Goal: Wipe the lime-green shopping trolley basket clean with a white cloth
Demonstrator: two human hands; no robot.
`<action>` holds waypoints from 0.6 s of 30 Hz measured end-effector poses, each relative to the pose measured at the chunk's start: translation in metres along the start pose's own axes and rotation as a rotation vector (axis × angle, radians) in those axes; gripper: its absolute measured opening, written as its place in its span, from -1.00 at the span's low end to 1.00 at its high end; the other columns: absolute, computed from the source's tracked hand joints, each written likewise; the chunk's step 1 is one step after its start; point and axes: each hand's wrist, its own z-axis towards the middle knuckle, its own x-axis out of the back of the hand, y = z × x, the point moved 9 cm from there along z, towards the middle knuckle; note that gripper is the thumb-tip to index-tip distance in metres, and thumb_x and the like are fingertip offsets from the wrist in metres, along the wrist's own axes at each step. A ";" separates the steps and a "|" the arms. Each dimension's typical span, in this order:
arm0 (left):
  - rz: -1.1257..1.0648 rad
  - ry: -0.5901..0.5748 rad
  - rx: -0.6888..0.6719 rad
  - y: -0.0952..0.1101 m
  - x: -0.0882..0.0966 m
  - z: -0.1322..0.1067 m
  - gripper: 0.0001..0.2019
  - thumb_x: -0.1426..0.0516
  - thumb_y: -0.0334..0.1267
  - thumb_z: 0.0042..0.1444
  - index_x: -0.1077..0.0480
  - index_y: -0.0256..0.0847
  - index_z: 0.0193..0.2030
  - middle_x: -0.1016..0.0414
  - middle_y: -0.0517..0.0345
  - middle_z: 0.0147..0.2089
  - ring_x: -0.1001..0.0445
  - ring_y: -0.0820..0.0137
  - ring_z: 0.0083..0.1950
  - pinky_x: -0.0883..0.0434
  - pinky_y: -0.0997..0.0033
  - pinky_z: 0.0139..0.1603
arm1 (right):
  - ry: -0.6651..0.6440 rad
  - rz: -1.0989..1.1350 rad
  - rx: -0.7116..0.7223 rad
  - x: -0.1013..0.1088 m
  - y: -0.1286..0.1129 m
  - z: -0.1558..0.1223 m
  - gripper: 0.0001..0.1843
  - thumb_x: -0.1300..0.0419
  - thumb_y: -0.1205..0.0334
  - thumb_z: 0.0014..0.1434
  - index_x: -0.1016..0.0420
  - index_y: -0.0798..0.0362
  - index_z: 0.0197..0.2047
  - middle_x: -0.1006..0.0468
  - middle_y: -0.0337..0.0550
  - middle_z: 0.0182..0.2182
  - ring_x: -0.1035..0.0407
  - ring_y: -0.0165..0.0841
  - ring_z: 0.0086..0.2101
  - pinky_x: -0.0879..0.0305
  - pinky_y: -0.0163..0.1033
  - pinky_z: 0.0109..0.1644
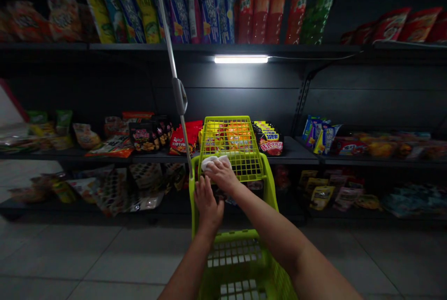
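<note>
A green plastic shopping cart (pixel 272 193) stands in front of me, its grid-patterned panel (pixel 244 168) at the far end. My right hand (pixel 224 176) reaches across to that end and presses a crumpled white cloth (pixel 209 163) against the upper left part of the panel. Just below and to the left, my left hand (pixel 208 204) rests by the cart's left rim, with its fingers stretched out and the thumb apart. A metal pole (pixel 169 35) with a grey clip rises from the left corner of the cart.
Dark shelves (pixel 296 153) run behind the cart, with snack packets (pixel 146 137) on the middle level and more bags below. Red drink bottles (pixel 260 11) stand on the top shelf. A lit lamp (pixel 240 59) is fixed under it. Grey floor tiles (pixel 104 249) surround the cart.
</note>
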 end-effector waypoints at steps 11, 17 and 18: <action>0.098 -0.225 -0.033 0.000 -0.035 -0.003 -0.27 -0.04 -0.40 0.20 0.02 -0.20 0.52 -0.11 -0.15 0.52 0.10 -0.03 0.57 0.13 -0.36 0.47 | 0.037 -0.202 -0.467 0.083 0.121 -0.118 -0.85 -0.18 0.32 0.30 -0.61 0.00 -0.17 -0.58 -0.08 -0.07 -0.33 -0.21 -0.06 -0.24 -0.10 0.08; 0.038 -0.190 0.070 0.003 -0.048 -0.011 -0.16 -0.08 -0.35 0.18 0.20 -0.24 0.55 -0.09 -0.29 0.51 0.02 -0.04 0.55 0.01 -0.30 0.46 | -0.021 -0.074 -0.070 0.030 0.023 -0.005 -0.55 -0.05 0.25 0.40 -0.35 -0.19 0.31 -0.41 -0.18 0.26 0.04 -0.13 0.37 0.22 0.23 0.43; 0.032 -0.172 0.086 0.001 -0.046 -0.011 -0.16 -0.09 -0.33 0.18 0.21 -0.26 0.55 -0.09 -0.31 0.51 0.02 -0.04 0.55 -0.02 -0.27 0.45 | -0.041 -0.073 -0.031 0.019 0.015 0.008 -0.54 -0.02 0.25 0.42 -0.32 -0.18 0.34 -0.37 -0.18 0.30 0.08 -0.13 0.39 0.25 0.25 0.44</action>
